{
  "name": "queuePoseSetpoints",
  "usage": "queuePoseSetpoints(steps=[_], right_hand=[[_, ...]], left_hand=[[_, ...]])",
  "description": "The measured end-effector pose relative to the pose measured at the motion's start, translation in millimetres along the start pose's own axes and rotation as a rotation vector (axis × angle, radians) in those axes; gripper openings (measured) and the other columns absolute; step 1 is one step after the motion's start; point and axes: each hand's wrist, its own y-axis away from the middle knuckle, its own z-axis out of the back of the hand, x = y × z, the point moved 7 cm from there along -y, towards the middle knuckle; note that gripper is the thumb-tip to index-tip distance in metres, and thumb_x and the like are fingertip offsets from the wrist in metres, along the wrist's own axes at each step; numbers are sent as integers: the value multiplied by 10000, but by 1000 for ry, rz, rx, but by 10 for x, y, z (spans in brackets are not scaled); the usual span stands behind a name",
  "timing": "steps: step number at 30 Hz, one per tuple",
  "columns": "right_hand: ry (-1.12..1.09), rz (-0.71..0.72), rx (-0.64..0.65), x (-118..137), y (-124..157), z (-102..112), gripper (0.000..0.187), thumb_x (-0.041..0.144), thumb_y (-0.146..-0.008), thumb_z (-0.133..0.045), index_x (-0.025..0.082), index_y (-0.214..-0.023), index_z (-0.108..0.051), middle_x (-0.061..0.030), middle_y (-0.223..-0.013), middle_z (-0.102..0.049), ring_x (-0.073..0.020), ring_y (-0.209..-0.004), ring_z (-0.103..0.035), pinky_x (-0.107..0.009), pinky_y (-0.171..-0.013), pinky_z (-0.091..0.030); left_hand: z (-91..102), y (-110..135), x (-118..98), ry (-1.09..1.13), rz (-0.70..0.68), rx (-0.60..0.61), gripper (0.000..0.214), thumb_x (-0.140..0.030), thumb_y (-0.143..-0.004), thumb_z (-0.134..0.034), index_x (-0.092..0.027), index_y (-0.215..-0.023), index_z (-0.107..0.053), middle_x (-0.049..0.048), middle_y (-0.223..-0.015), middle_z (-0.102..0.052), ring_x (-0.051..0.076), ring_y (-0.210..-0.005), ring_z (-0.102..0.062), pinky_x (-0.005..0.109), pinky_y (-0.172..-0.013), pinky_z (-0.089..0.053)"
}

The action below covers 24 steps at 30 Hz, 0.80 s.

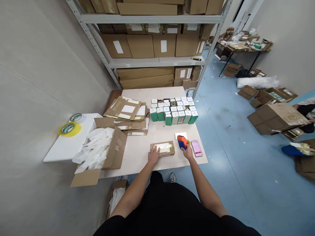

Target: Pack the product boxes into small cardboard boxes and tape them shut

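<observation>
Brown cardboard is what my left hand [154,154] rests on: a small flat box [162,148] at the near edge of the pale table [137,157], my fingers spread flat on its left end and closed on nothing. Just to its right my right hand [188,151] is clamped around an orange-and-blue tape dispenser [182,142], with a pink phone [196,148] lying beside it. Farther back stand rows of green-and-white cartons [173,111], and beyond the table's far end a metal shelf [157,60] of brown boxes.
</observation>
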Motion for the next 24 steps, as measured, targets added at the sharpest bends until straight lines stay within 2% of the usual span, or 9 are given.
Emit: queuePoseSetpoints(steps=[3, 5, 7, 11, 13, 15, 18, 21, 24], right_hand=[[-214, 103, 129, 458, 18, -115, 414, 462, -791, -673, 183, -1097, -686, -110, -1135, -743, -278, -942, -669, -400, -862, -548], [-348, 162, 248, 724, 79, -288, 445, 476, -791, -694, 181, -1125, -696, -93, -1092, -759, -275, -991, -675, -394, -912, -544], [-447, 171, 378, 866, 172, -494, 466, 496, -775, -722, 182, -1119, -714, -88, -1110, -766, -275, -1030, -688, -399, -946, -544], [-464, 103, 514, 776, 325, -758, 489, 492, -715, -790, 193, -1098, -741, -84, -1144, -776, -293, -1093, -702, -424, -977, -549], [-435, 93, 522, 683, 339, -783, 509, 479, -697, -809, 196, -1114, -744, -88, -1177, -773, -297, -1136, -696, -428, -997, -547], [-430, 103, 534, 635, 325, -781, 518, 469, -689, -817, 194, -1122, -747, -91, -1194, -770, -298, -1157, -692, -433, -1014, -543], [-456, 115, 547, 628, 290, -775, 492, 448, -686, -823, 196, -1103, -756, -85, -1166, -779, -302, -1133, -701, -452, -1021, -541], [-489, 127, 551, 639, 284, -777, 451, 414, -688, -824, 205, -1084, -762, -69, -1119, -786, -298, -1093, -708, -452, -1012, -539], [-501, 147, 540, 632, 301, -771, 424, 386, -689, -823, 216, -1073, -763, -61, -1117, -782, -296, -1078, -702, -440, -1009, -531]], left_hand=[[24, 10, 11, 44, 1, -3, 678, -410, -964, -534, -351, -1617, -361, 79, -1742, -200, 368, -1604, -129, 601, -1161, -358], [47, 25, 3, 61, -4, -1, 688, -397, -947, -567, -344, -1607, -382, 81, -1741, -206, 371, -1604, -129, 592, -1162, -364], [60, 44, -3, 66, -5, -1, 695, -393, -937, -591, -338, -1601, -393, 82, -1742, -202, 368, -1606, -123, 580, -1167, -364], [73, 91, 10, 93, -18, -26, 679, -364, -936, -597, -327, -1589, -414, 77, -1742, -201, 352, -1608, -134, 576, -1185, -344], [92, 114, 22, 138, -27, -27, 646, -316, -943, -572, -318, -1575, -439, 66, -1733, -234, 340, -1604, -161, 570, -1188, -347], [163, 136, 36, 226, -14, -45, 591, -268, -958, -528, -292, -1548, -487, 62, -1695, -340, 318, -1581, -252, 531, -1190, -368], [435, 169, 29, 415, 16, -191, 495, -224, -987, -459, -230, -1462, -598, 77, -1532, -578, 261, -1450, -483, 434, -1178, -416], [801, 182, -89, 614, -61, -357, 443, -250, -1004, -447, -223, -1389, -664, 64, -1417, -670, 223, -1324, -591, 386, -1160, -446], [1068, 124, -307, 742, -231, -349, 390, -300, -990, -498, -221, -1296, -726, 70, -1381, -688, 217, -1264, -633, 353, -1109, -487]])
